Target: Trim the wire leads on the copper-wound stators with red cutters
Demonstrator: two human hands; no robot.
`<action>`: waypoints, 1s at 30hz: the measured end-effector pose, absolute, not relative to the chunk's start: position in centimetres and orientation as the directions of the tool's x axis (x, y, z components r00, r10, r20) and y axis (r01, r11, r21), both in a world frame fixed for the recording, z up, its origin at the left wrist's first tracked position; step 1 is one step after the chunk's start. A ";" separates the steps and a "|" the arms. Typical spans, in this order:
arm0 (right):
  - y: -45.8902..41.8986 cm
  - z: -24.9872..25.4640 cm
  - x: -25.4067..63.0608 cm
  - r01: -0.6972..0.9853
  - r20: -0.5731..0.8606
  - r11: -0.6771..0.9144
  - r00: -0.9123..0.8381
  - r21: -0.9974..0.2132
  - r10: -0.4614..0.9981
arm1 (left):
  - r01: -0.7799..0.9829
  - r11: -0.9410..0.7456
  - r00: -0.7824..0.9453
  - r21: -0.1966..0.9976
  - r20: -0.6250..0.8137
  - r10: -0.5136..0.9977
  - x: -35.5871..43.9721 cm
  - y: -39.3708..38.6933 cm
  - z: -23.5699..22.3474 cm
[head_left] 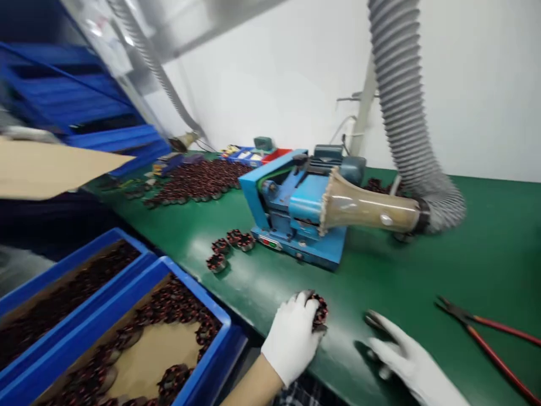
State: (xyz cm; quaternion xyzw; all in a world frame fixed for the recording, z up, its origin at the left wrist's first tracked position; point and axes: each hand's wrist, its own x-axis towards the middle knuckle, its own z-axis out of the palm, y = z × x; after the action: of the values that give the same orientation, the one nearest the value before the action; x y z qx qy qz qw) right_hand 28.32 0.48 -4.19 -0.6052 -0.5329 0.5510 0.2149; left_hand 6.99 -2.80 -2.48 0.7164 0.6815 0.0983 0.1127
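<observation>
My left hand (pixel 292 334), in a white glove, is closed over a round copper-wound coil part (pixel 320 310) that rests on the green table (pixel 486 259) near its front edge. My right hand (pixel 406 360), also gloved, lies on the table to the right with its fingers stretched out and a dark fingertip showing; nothing is in it. Three more coil parts (pixel 228 247) sit on the table ahead of my left hand, just in front of a blue machine (pixel 296 217).
A grey ribbed hose (pixel 401 113) ends in a beige funnel (pixel 363 206) at the machine. Red-handled pliers (pixel 486 338) lie at the right. Two blue crates (pixel 211 361) of coil parts stand at the left. A heap of coils (pixel 198 180) lies farther back.
</observation>
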 end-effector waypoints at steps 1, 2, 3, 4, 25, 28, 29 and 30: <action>0.3 -4.4 27.8 0.401 -0.470 -0.371 -0.183 -0.838 0.863 | 0.924 -0.108 0.121 0.367 -0.012 0.993 8.6 -3.3 -2.7; 0.3 -4.6 27.4 0.404 -0.500 -0.398 -0.188 -0.824 0.845 | 0.884 -0.159 0.180 0.439 -0.006 0.984 9.8 -3.6 -2.9; 0.3 -4.8 27.3 0.398 -0.436 -0.343 -0.171 -0.851 0.884 | 0.844 -0.196 0.226 0.500 0.001 0.974 10.7 -3.9 -3.1; 0.4 -4.9 27.3 0.403 -0.383 -0.300 -0.144 -0.865 0.912 | 0.814 -0.216 0.252 0.539 0.007 0.968 11.2 -4.1 -3.5; -0.9 -3.4 32.1 -0.503 -0.385 -0.291 0.091 -0.814 0.918 | 0.787 -0.355 0.315 0.504 0.167 0.934 12.8 -2.4 -5.0; -1.3 -3.7 29.4 -0.260 -0.446 -0.439 -0.032 -0.860 0.894 | 0.801 -0.329 0.263 0.500 0.199 0.944 13.1 -2.3 -4.9; -1.3 -3.8 28.5 -0.237 -0.440 -0.431 -0.019 -0.871 0.898 | 0.801 -0.318 0.248 0.507 0.202 0.948 13.3 -2.2 -4.8; -1.2 -4.0 27.7 -0.248 -0.424 -0.407 0.014 -0.879 0.906 | 0.802 -0.304 0.232 0.513 0.201 0.952 13.4 -2.2 -4.7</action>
State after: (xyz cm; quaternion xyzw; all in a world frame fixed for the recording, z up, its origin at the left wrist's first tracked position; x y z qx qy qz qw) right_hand 27.68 -1.23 -4.01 -0.5483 -0.2999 0.6349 0.4542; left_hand 13.38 -2.17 -4.69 0.7699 0.5695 0.2439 0.1529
